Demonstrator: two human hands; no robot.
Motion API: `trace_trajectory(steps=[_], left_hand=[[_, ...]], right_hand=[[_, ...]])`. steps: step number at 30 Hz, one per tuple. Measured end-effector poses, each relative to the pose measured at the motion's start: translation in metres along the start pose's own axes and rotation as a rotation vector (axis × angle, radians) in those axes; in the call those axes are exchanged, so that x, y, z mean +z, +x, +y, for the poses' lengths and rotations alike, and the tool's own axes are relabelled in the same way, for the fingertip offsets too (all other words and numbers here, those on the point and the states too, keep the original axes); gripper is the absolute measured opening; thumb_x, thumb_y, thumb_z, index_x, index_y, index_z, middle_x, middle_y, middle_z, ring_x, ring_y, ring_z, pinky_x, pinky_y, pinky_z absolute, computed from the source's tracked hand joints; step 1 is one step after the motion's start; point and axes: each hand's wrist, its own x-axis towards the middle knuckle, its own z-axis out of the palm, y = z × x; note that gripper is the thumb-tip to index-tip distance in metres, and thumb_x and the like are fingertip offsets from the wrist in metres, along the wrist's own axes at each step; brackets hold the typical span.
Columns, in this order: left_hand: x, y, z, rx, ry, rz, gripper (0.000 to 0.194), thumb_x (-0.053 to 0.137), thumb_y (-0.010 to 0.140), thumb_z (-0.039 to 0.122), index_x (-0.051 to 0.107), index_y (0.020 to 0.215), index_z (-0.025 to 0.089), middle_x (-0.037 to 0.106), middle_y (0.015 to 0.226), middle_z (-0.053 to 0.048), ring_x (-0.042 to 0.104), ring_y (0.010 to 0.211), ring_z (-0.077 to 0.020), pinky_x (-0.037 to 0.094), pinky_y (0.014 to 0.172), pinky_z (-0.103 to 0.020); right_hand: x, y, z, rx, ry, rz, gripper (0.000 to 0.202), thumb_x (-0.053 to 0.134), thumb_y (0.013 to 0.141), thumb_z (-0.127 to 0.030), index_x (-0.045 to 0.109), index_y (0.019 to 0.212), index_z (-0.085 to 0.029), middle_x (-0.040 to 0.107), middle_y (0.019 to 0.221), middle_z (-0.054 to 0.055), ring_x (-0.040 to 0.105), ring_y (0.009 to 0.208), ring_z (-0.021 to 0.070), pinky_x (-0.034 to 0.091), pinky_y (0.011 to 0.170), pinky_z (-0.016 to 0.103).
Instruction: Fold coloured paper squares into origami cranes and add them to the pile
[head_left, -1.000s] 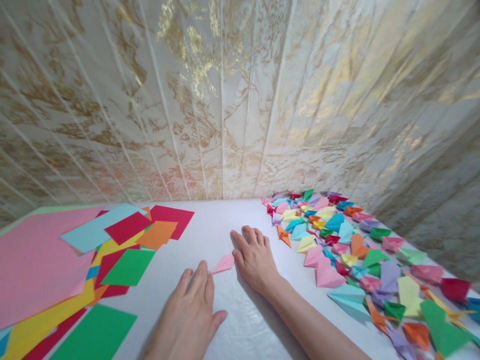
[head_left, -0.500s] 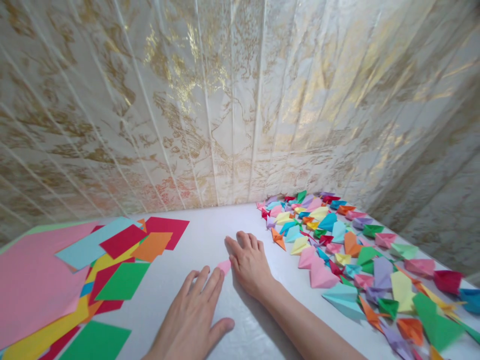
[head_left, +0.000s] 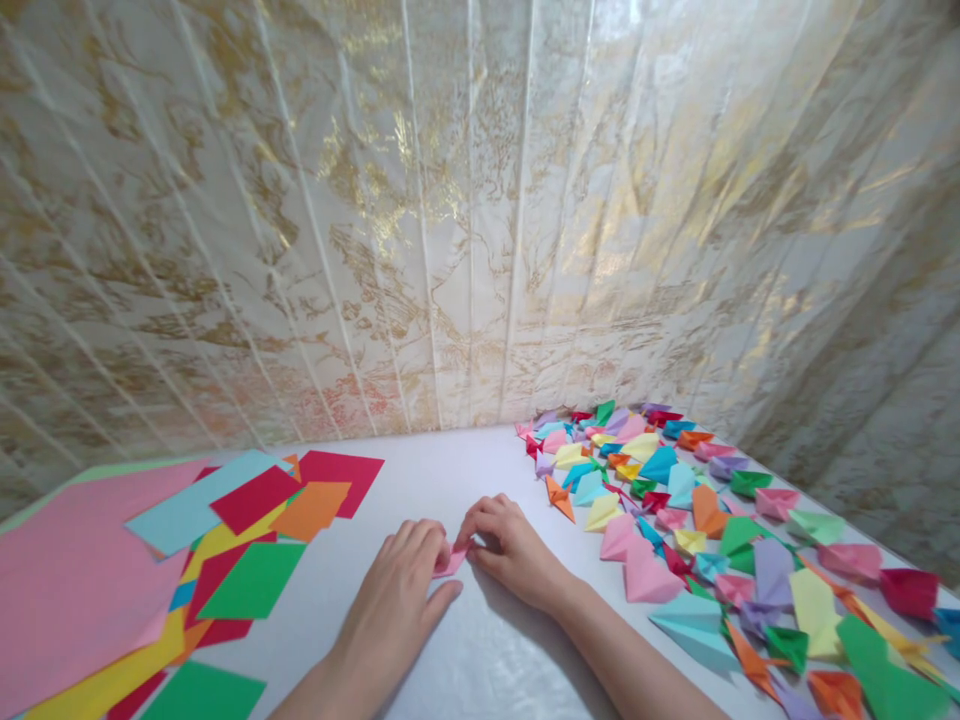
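Note:
A small folded piece of pink paper [head_left: 450, 567] lies on the white table between my two hands, partly covered by fingers. My left hand [head_left: 401, 585] rests on its left side, fingers curled against it and the thumb apart. From the right, my right hand [head_left: 514, 550] pinches the paper's right edge between thumb and fingertips.
Flat coloured sheets, among them a large pink sheet [head_left: 82, 590], a green one [head_left: 253, 582] and a red one [head_left: 255, 490], overlap at the left. Several small folded paper shapes [head_left: 649, 572] cover the table's right side. A patterned curtain [head_left: 450, 220] hangs behind.
The fingers of both hands have curled in around the pink paper. My right hand has closed on its edge. The whole view has shifted slightly, with the table lower in the picture.

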Motion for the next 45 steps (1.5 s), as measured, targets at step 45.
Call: trace_trajectory(steps=[45], left_hand=[[0.01, -0.001, -0.018, -0.235, -0.723, 0.182, 0.008, 0.06, 0.087, 0.032, 0.06, 0.087, 0.024, 0.067, 0.087, 0.002, 0.061, 0.085, -0.019, 0.046, 0.08, -0.03]], right_hand=[[0.01, 0.004, 0.0, 0.116, 0.585, 0.138, 0.007, 0.06, 0.078, -0.017, 0.066, 0.076, -0.021, 0.062, 0.08, 0.0, 0.054, 0.075, 0.0157, 0.041, 0.073, 0.028]])
